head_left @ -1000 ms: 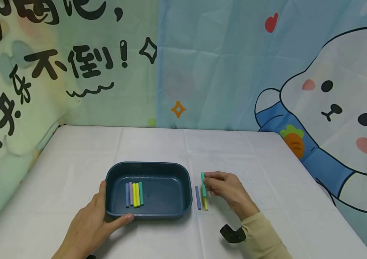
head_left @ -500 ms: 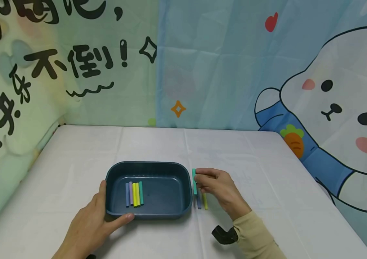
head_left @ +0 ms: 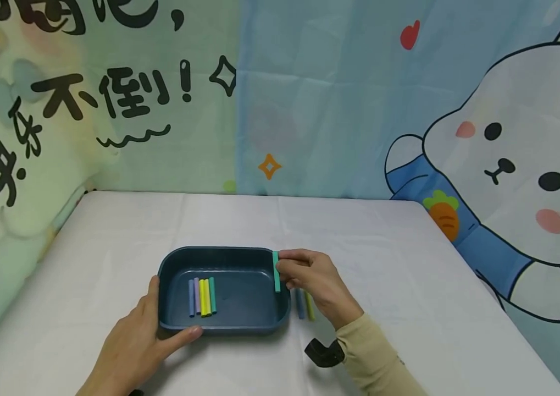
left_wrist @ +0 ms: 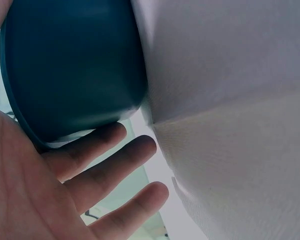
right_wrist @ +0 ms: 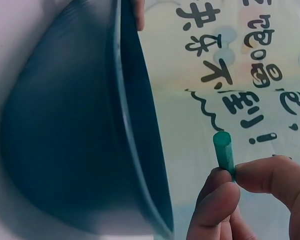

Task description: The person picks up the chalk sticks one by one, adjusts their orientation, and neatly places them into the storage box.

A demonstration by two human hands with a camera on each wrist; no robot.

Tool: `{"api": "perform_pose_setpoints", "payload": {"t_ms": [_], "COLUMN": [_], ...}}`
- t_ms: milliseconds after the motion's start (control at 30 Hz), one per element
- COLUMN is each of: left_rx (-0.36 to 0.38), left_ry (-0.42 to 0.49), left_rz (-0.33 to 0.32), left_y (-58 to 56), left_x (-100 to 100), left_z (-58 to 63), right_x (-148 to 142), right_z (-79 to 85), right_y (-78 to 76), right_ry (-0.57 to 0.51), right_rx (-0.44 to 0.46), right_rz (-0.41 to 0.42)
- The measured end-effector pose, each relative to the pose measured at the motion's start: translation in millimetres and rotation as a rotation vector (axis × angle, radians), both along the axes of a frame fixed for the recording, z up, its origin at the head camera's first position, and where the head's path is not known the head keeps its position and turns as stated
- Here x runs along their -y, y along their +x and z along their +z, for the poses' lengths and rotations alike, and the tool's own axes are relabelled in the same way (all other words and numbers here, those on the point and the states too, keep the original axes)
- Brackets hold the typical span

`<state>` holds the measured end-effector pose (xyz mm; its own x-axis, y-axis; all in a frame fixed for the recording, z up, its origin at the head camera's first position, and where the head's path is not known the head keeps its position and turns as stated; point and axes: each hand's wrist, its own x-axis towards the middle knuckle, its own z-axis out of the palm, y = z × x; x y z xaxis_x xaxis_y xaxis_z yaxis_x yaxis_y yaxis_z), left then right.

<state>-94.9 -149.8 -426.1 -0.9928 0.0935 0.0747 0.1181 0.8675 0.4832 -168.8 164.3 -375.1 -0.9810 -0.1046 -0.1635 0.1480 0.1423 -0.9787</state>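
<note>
A dark blue tray (head_left: 250, 331) stands on the table, several coloured chalk sticks (head_left: 203, 297) lying side by side inside: blue, purple, yellow and green. My left hand (head_left: 136, 335) rests against its near left corner, thumb along the front and fingers at the left side. In the left wrist view, the fingers (left_wrist: 110, 172) are fairly straight, close to the tray wall (left_wrist: 80, 65). My right hand (head_left: 314, 283) pinches a green chalk stick (head_left: 276, 272) between thumb and fingertips, over the tray's right rim. In the right wrist view, that green stick (right_wrist: 223, 150) points up beside the tray wall (right_wrist: 70, 130).
On the white tablecloth (head_left: 398, 275) right of the tray lie a blue chalk stick (head_left: 300, 305) and a yellow one (head_left: 309, 307), partly behind my right hand. A printed cloth backdrop (head_left: 309, 110) hangs behind the table. A black strap piece (head_left: 324, 353) sticks out at my right wrist.
My right hand has carried the green chalk stick leftward, from above the blue and yellow sticks to over the tray's right rim. The left hand stays at the tray corner.
</note>
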Motion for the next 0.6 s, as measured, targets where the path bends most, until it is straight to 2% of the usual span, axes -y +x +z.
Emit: {"api": "perform_pose_setpoints", "payload": {"t_ms": [100,300,600], "left_rx": [0.0,-0.005,-0.023], "left_ry": [-0.004,-0.016,-0.012], "left_rz": [0.002,0.005,0.009], "left_y": [1.8,2.5,0.4], "left_x": [3,2,2], "left_z": [0.3,-0.6,-0.9], "right_x": [8,19,38], "right_z": [-0.3,-0.2,-0.6], "right_y": [-1.4,-2.2,-4.9], "right_ry": [-0.018,-0.012,0.031], "right_rx": [-0.002,0.015,0.004], "right_rz": [0.022,0.015,0.054]}}
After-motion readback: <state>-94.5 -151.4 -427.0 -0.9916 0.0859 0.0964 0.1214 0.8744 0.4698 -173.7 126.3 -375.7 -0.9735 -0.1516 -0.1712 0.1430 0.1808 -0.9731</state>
